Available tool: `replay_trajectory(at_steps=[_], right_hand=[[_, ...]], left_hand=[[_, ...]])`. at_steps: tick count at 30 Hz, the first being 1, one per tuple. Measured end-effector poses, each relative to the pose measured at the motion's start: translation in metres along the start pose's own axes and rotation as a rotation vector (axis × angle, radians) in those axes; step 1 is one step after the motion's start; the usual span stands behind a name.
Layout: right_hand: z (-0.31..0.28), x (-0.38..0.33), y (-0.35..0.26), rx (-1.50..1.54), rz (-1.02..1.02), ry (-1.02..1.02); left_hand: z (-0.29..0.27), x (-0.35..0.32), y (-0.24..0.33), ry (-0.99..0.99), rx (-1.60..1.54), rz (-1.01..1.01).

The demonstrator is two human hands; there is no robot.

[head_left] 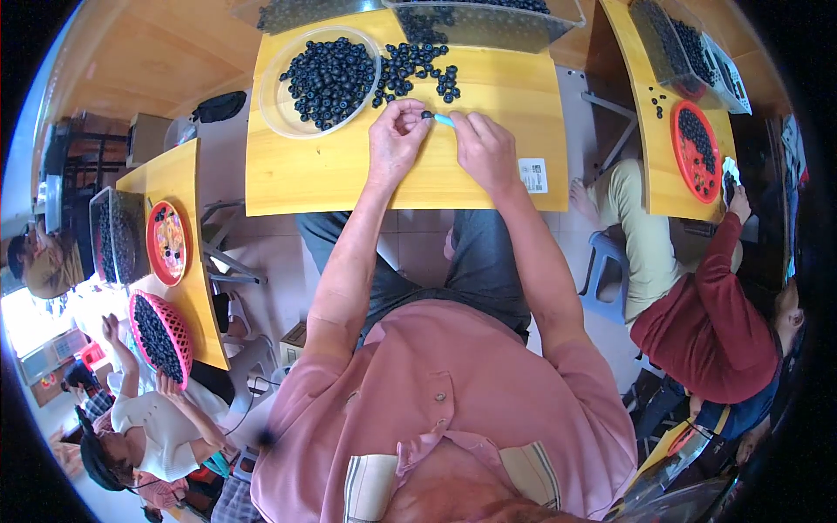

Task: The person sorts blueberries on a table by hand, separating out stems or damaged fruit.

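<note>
My left hand (pixel 395 146) pinches a small dark berry-like ball (pixel 426 114) between thumb and fingertips, above the yellow wooden table (pixel 314 187). Between the fingers of my right hand (pixel 485 150) is a slim light-blue tool (pixel 444 120); its tip meets or nearly meets the ball. What sort of tool it is I cannot make out. Just beyond my hands lies a loose spread of the same dark balls (pixel 410 70). To the left of it stands a round, clear plastic bowl (pixel 272 115) heaped with more of them.
A clear bin (pixel 523 37) of dark balls stands at the table's far edge. A white printed label (pixel 533 175) lies at the right. People work at side tables: one on the left holds a pink basket (pixel 185 327), another on the right sits near a red tray (pixel 708 187).
</note>
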State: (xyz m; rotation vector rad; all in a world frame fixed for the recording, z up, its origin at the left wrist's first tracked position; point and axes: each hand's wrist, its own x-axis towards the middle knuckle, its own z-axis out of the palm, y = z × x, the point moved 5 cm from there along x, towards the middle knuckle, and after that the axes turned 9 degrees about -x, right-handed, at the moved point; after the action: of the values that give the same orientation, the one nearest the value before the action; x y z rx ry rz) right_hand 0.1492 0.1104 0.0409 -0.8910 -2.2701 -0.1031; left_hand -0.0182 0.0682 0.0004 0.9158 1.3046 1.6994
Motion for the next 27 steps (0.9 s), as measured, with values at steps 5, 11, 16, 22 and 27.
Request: replay_trajectory(at_steps=[5, 11, 16, 22, 27], right_hand=[[0.001, 0.0, 0.0, 0.007, -0.005, 0.0], [0.002, 0.0, -0.001, 0.018, -0.01, -0.008], [0.006, -0.001, 0.001, 0.011, 0.001, -0.023], [0.011, -0.002, 0.005, -0.073, 0.064, -0.092], [0.013, 0.001, 0.012, -0.105, 0.137, -0.116]], left_hand=[[0.001, 0.0, 0.001, -0.006, 0.027, 0.005], [0.002, 0.0, 0.002, -0.012, 0.047, 0.041], [0.002, 0.0, -0.001, -0.018, 0.062, 0.055], [0.0, 0.0, -0.005, -0.02, 0.024, 0.062], [-0.001, -0.002, -0.005, -0.008, 0.001, 0.052]])
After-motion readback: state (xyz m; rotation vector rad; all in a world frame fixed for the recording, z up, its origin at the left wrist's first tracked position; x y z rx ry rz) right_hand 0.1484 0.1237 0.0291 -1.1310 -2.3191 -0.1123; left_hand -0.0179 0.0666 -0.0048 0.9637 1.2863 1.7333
